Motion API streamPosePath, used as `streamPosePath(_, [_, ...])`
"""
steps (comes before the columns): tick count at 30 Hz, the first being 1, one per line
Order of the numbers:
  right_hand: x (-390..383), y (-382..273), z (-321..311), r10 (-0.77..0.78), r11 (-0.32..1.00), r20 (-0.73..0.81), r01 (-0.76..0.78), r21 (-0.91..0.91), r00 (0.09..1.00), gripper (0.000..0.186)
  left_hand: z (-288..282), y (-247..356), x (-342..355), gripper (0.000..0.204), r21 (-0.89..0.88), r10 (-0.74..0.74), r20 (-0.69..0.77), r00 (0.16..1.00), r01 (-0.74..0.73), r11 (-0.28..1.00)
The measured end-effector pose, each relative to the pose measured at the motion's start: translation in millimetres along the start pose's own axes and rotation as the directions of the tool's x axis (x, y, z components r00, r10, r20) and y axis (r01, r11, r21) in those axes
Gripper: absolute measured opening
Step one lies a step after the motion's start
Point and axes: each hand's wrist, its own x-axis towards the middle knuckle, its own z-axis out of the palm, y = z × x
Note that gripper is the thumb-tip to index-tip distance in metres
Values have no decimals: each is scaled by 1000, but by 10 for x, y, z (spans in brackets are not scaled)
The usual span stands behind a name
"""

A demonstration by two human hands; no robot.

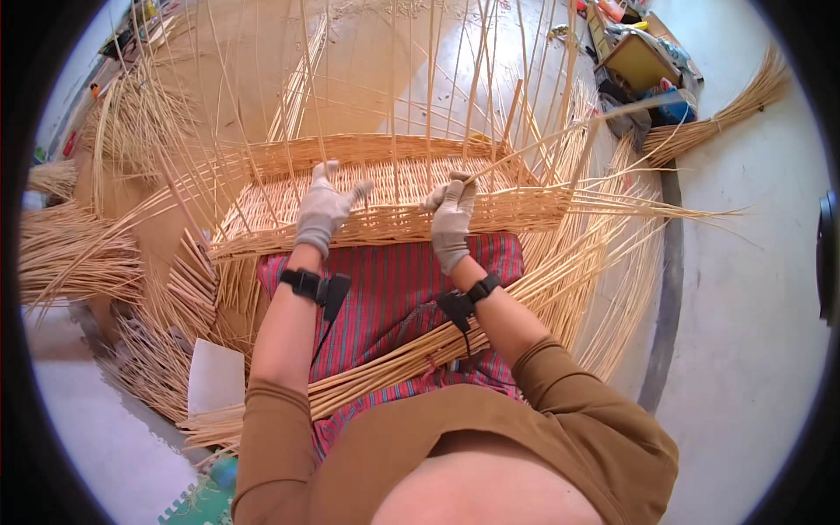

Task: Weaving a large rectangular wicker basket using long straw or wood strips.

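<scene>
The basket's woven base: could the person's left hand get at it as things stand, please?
Probably yes: the left hand looks open over the basket's near wall, the woven base lies just beyond, and gaps between the upright stakes seem to leave room.

Gloved left hand [325, 208], fingers spread, is at the near wall of the woven basket [376, 229]; gloved right hand [451, 219] grips a cane strand [573, 130].
</scene>
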Motion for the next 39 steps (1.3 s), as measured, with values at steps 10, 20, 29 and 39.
streamPosePath(10, [346,-504,-780,133,982,-130,-148,-114,983,24,69,200,-187,38,-316,152,-363,919,-275,908])
streamPosePath(20, [1301,-587,432,-205,594,581,572,-566,788,46,638,490,-291,23,-446,-71,445,893,289,847])
streamPosePath(29, [1106,-747,-97,-95,978,409,161,-131,908,87,505,587,-135,26,-306,-216,631,745,495,813])
streamPosePath(39, [469,-507,-1205,41,999,10,-41,1,999,21,600,683,-154,35,-496,-183,593,784,534,684])
